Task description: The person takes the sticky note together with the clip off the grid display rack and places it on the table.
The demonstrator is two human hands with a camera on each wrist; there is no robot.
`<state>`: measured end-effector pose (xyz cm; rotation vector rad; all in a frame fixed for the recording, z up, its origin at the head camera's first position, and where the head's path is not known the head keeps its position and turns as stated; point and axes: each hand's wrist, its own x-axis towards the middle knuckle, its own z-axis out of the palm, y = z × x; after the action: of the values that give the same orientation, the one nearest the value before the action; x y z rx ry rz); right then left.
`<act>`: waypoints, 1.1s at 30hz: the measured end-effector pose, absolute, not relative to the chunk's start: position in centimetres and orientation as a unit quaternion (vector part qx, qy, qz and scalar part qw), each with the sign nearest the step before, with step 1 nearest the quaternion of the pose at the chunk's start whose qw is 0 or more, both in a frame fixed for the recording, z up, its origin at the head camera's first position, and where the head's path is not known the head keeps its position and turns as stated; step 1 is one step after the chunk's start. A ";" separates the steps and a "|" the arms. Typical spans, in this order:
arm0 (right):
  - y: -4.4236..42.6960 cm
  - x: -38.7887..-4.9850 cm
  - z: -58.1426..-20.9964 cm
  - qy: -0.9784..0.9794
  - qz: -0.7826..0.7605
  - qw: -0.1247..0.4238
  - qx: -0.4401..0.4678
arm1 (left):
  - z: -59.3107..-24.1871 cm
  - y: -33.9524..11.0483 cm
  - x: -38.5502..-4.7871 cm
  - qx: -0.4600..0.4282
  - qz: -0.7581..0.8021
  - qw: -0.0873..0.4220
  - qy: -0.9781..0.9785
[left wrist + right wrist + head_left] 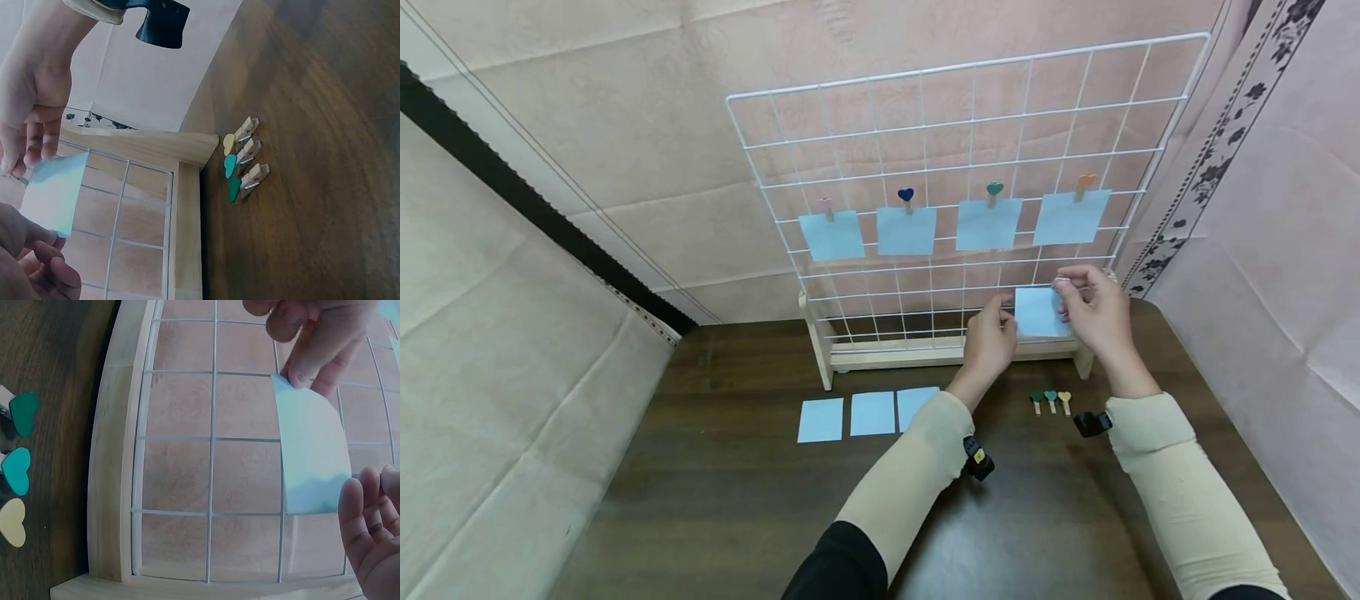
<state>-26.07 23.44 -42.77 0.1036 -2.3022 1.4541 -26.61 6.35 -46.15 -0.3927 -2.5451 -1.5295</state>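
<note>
A light blue paper card [1039, 312] stands against the lower right of the white wire grid [931, 292]. My left hand [991, 340] pinches it near its left edge, thumb on the front in the right wrist view. At the card's upper right, my right hand [1096, 307] pinches a small pale clothespin [1061, 282], mostly hidden by the fingers. Above, several blue cards hang in a row, among them a card [1072, 218] under an orange heart clothespin [1084, 185] and a card [988, 225] under a green heart clothespin [995, 192].
On the brown table [722, 475], three blue cards [822, 420] lie in a row left of my left forearm. Three heart clothespins, dark green [234, 189], turquoise [230, 165] and yellow [229, 144], lie before the grid's wooden base [895, 358]. Cloth walls [625, 150] enclose the table.
</note>
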 end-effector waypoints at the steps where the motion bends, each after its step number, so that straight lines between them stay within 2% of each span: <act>1: 23.6 -26.0 -42.8 -0.826 0.522 0.209 0.036 | -46.2 6.2 -26.6 -0.132 -0.510 0.074 -0.847; 9: 24.2 -25.5 -43.2 -0.822 0.526 0.212 0.043 | -46.5 5.1 -26.1 -0.141 -0.505 0.084 -0.847; 33: 24.9 -23.5 -45.1 -0.839 0.521 0.158 0.013 | -48.2 2.3 -24.9 -0.109 -0.503 0.080 -0.854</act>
<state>-23.50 24.88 -45.15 0.0369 -2.3979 1.4904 -24.90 2.30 -48.23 -0.3265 -2.5534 -1.5053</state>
